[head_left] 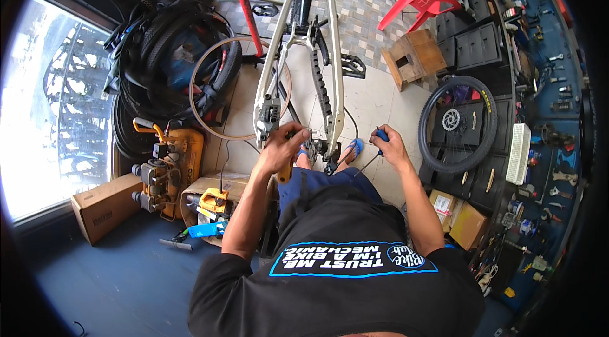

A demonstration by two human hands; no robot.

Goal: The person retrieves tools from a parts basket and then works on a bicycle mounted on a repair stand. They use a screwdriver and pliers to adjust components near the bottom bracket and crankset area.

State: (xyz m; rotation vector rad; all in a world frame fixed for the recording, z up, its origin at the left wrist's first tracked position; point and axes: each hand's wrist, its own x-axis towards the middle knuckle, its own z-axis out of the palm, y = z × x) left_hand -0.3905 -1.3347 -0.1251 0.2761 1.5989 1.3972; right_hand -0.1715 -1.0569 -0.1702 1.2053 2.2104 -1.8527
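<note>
Nearest the camera is the person's black printed t-shirt [342, 267], with both forearms reaching forward from it to the silver-grey metal bicycle frame [334, 58] held up in the red tubular work stand [245, 7].

The frame has no rear wheel fitted: the black spoked wheel with brake disc [458, 122] leans against the dark drawers well to the right of the right hand's fingers, and a bare tan hoop-shaped rim [219, 92] lies on the tiled floor just left of the left hand's fingers. The black toothed chain [319, 83] hangs along the stay directly beyond the fingers, so the drivetrain is partly in place, and in my judgement the work at the rear end is mid-way, with the wheel yet to go on.

The left hand [283, 145] is closed around the frame's rear end, fingers [298, 131] curled on the small metal rear derailleur [315, 145]. The right hand [388, 146] is wrapped tight on a blue-handled screwdriver [375, 146], its thin shaft slanting down toward the derailleur, tip not quite clear.

A yellow-orange compressor [168, 169] stands well left of the left fingers.
</note>
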